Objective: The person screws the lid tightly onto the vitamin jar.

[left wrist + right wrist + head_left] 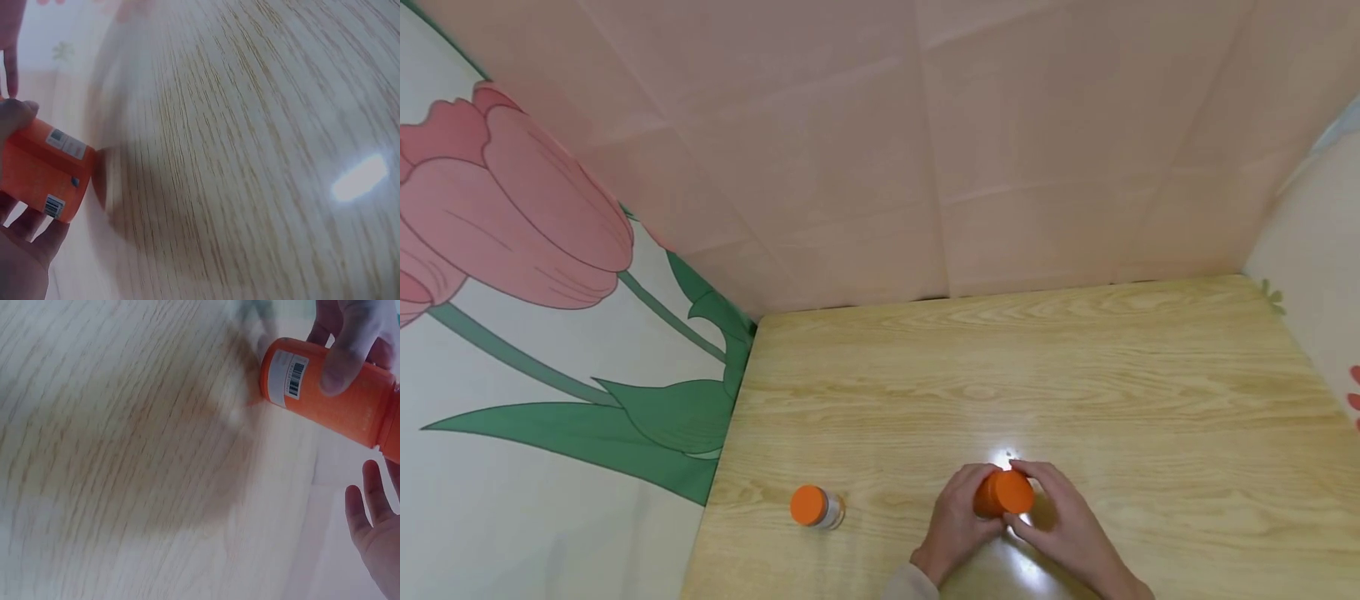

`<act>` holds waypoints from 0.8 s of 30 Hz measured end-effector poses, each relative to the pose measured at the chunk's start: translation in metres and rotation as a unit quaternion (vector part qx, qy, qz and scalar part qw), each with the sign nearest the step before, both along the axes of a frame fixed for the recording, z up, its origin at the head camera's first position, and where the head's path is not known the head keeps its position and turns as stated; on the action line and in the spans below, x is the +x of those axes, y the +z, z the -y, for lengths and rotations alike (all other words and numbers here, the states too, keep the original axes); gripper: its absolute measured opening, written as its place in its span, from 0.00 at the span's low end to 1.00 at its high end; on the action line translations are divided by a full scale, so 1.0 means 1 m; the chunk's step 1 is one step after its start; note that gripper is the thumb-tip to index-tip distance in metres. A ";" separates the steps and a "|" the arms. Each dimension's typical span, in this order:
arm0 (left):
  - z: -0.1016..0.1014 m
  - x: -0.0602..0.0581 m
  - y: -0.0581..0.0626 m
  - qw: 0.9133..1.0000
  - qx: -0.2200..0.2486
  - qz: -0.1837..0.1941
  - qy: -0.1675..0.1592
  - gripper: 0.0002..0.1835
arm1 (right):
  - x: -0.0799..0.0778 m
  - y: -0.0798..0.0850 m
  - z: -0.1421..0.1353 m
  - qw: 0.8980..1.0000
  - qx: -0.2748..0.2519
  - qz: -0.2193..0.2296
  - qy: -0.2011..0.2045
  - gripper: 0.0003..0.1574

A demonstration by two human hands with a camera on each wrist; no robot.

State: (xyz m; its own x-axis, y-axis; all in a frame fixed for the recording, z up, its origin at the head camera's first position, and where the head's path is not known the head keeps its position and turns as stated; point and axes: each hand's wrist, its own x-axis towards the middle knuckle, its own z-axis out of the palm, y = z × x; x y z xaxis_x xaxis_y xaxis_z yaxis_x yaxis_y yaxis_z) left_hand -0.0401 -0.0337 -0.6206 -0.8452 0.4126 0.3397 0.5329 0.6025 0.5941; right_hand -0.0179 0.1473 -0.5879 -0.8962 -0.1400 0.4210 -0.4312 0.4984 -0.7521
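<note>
An orange plastic bottle with an orange screw lid is between both hands, over the wooden tabletop. My left hand grips its body from the left; the left thumb lies across the side in the right wrist view. White barcode labels mark the bottle near its base. From the right, the thumb and forefinger of my right hand pinch the lid at opposite edges. In the right wrist view, other fingers of the right hand spread away from the bottle, and the lid is partly cut off.
A smaller clear bottle with an orange lid stands to the left on the wood-grain table. A pinkish sheet hangs behind the table's back edge. Tulip-printed white panel borders the left side, and another pale panel the right.
</note>
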 end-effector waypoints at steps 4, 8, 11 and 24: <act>-0.001 0.000 0.001 1.000 0.004 0.027 -0.003 0.38 | 0.001 0.000 0.003 1.000 0.000 -0.003 -0.006 0.46; -0.003 0.001 0.000 0.999 0.004 0.042 0.002 0.38 | 0.003 0.000 0.006 0.999 0.004 0.027 -0.034 0.41; -0.004 0.002 0.000 0.999 -0.001 0.046 0.004 0.37 | 0.006 0.003 0.010 0.994 0.016 0.075 -0.074 0.37; -0.004 0.002 -0.005 1.000 -0.004 0.013 0.005 0.38 | 0.005 0.000 0.013 0.996 0.015 0.070 -0.055 0.38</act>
State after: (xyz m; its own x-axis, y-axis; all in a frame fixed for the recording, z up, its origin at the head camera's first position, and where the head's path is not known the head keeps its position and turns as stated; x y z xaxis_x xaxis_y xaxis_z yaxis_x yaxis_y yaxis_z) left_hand -0.0378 -0.0299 -0.6258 -0.8580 0.4069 0.3135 0.5109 0.6125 0.6032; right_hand -0.0134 0.1347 -0.5877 -0.9565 -0.0491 0.2874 -0.2646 0.5603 -0.7849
